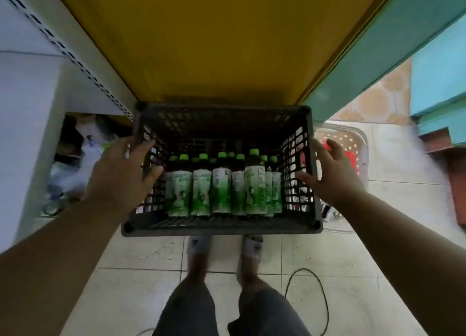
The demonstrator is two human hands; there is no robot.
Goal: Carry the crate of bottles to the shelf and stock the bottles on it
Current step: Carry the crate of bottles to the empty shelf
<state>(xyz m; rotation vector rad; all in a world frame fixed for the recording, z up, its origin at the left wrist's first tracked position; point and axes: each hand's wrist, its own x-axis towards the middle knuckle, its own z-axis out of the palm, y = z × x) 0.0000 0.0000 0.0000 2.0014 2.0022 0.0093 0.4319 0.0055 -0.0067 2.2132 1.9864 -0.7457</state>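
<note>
The crate (222, 169) sits at frame centre, its far edge against the front of the yellow shelf (222, 40) at 12 o'clock. Whether it rests on the shelf lip, on a support below, or is partly borne by the hands cannot be determined. The bottles (222, 187), green-capped and green-labelled, stand upright in the crate, grouped along its near wall at 6 o'clock.

Left hand (121, 174): at 9 o'clock of the crate, fingers spread and fairly straight, lying over the left rim; no closed grip is visible. Right hand (330, 171): at 3 o'clock, fingers apart and extended, beside the right wall; contact with it is uncertain.

Step in hand, by judgement: the carry is ending or complete, and stocking is not yet begun; no bottles are visible on the shelf.

Next move calls for a stable crate, then one hand reaching in and taking a bottle by the neck or body for upright placement on the shelf.

Obscured: the crate's underside, the rear bottle rows, the label text and the blurred goods at 9 o'clock.
</note>
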